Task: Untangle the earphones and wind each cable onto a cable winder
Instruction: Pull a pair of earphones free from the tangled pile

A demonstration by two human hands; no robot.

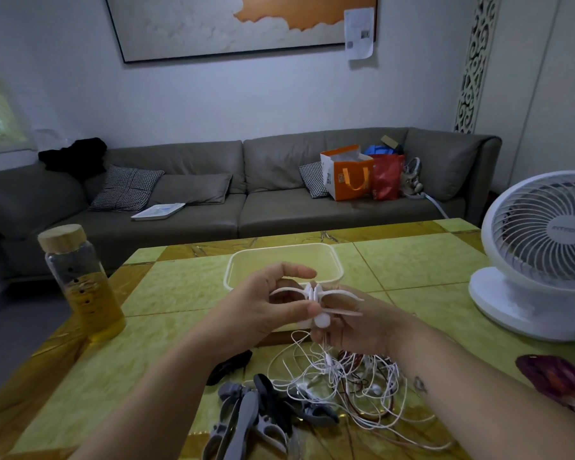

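Observation:
My left hand [266, 303] and my right hand [359, 323] hold a white cable winder [316, 295] between them, above the table. The left thumb and fingers pinch its left wings; the right hand grips it from below, where a white cable runs down from it. That cable drops into a tangled heap of white and reddish-brown earphone cables [356, 386] on the table by my right forearm. Several grey and black cable winders [263, 413] lie in a pile in front of me.
A pale plastic tub [233, 263] stands behind my hands on the yellow-green table [180, 287]. A glass bottle [80, 280] with yellow liquid stands at the left, a white desk fan [538, 257] at the right. A dark red object [558, 383] lies at the right edge.

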